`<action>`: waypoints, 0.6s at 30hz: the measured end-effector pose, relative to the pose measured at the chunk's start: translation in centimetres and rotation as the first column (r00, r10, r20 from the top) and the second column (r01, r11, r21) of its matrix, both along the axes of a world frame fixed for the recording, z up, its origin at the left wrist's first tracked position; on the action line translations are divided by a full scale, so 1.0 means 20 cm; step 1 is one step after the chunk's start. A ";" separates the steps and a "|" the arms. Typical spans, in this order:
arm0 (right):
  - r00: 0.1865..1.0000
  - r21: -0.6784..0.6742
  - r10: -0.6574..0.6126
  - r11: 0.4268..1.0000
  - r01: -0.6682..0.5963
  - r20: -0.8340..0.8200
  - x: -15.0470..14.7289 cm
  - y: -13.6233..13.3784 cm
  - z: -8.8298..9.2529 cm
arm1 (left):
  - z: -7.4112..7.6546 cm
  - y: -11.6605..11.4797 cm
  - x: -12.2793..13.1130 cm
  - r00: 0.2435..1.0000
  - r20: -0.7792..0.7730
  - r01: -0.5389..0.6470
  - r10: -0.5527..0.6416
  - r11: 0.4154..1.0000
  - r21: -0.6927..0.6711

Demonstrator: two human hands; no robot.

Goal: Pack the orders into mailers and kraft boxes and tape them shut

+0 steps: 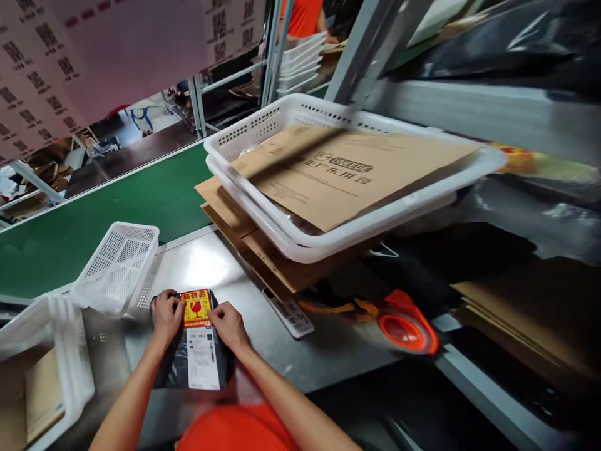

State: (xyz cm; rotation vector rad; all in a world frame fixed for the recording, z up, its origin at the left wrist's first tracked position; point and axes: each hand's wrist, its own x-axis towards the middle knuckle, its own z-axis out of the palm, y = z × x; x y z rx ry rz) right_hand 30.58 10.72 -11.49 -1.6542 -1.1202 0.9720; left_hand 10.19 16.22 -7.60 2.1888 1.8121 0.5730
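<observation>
Shiny steel desk looks slick, so with the left hand and right hand only pressing flat on the fragile sticker, the dark parcel could skid and crease it.

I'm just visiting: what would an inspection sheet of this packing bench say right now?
Surface: shiny grey metal bench beside a green conveyor belt.
Job's things: dark plastic parcel bearing a white shipping label and a yellow-red fragile sticker.
Clutter: white perforated baskets, flat brown cardboard, orange tape dispenser, grey calculator.
Grippers: left hand and right hand press on the sticker.
Cables: nothing seen.
Surroundings: another person's orange shirt.
</observation>
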 end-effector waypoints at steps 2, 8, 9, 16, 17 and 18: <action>1.000 0.005 0.020 1.000 -0.020 -0.005 0.01 0.00 -0.01 | 0.00 -0.01 0.01 1.000 -0.010 -0.009 0.009 1.000 0.008; 0.999 0.039 0.044 0.998 -0.044 0.017 0.00 -0.01 -0.04 | 0.00 -0.02 0.02 0.999 -0.037 -0.035 0.035 0.999 0.014; 0.999 0.047 0.046 0.998 -0.047 0.023 -0.01 -0.02 -0.04 | 0.00 -0.02 0.02 0.999 -0.038 -0.037 0.037 0.999 0.013; 0.997 0.070 0.048 0.996 -0.053 0.065 -0.01 -0.03 -0.03 | 0.01 -0.02 0.03 0.997 -0.061 -0.043 0.044 0.999 0.007; 0.996 0.068 0.047 0.996 -0.052 0.070 -0.01 -0.03 -0.03 | 0.01 -0.02 0.04 0.997 -0.062 -0.041 0.041 0.999 0.006; 0.996 0.066 0.047 0.997 -0.051 0.075 -0.01 -0.03 -0.03 | 0.01 -0.02 0.04 0.997 -0.062 -0.039 0.039 0.999 0.004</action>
